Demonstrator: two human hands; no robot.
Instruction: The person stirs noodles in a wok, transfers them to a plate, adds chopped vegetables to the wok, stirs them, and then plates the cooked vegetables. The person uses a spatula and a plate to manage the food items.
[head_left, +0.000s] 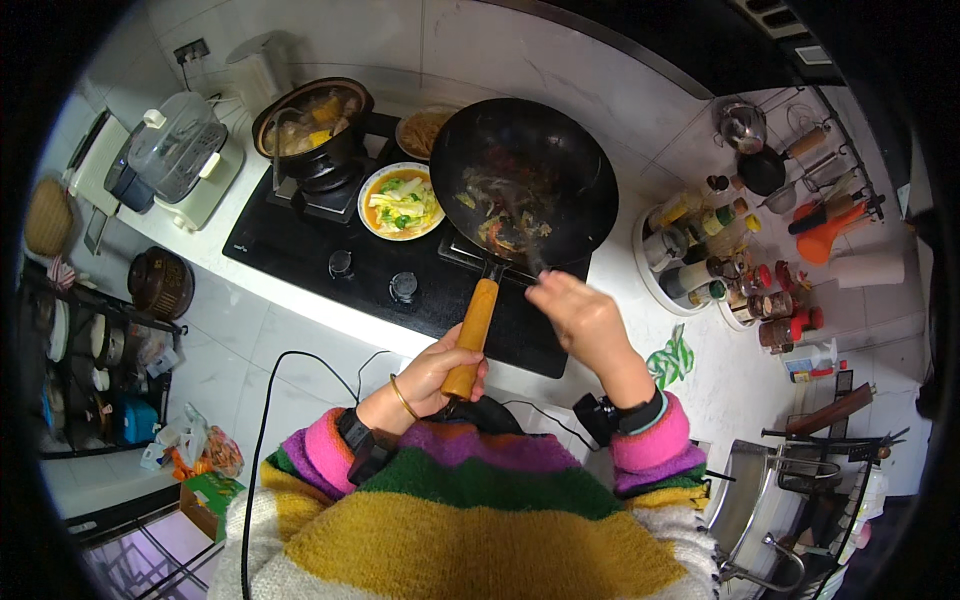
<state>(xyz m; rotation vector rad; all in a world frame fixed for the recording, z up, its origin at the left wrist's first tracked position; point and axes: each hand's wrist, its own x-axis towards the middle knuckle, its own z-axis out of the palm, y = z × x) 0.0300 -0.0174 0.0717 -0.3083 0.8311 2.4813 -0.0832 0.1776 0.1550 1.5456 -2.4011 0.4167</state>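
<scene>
My left hand (442, 371) grips the wooden handle (471, 337) of a black wok (581, 172) over the right side of the gas cooktop (375, 270). Scraps of cooked food (510, 229), with red and yellowish bits, lie in the wok. My right hand (581, 319) is at the wok's near rim, its fingers bent together around a thin utensil (535, 255). Motion blur hides the utensil's shape; it reaches into the wok. Left of the wok stands a plate of cooked cabbage in sauce (403, 202). Behind it, partly covered by the wok, is a dish of shredded food (424, 133).
A clay pot of soup with corn (315, 127) stands on the left burner, a ladle in it. An electric steamer (184, 161) is farther left. Seasoning bottles (697, 225) crowd the right counter, near a green-and-white cloth (671, 356). A sink (742, 495) lies at lower right.
</scene>
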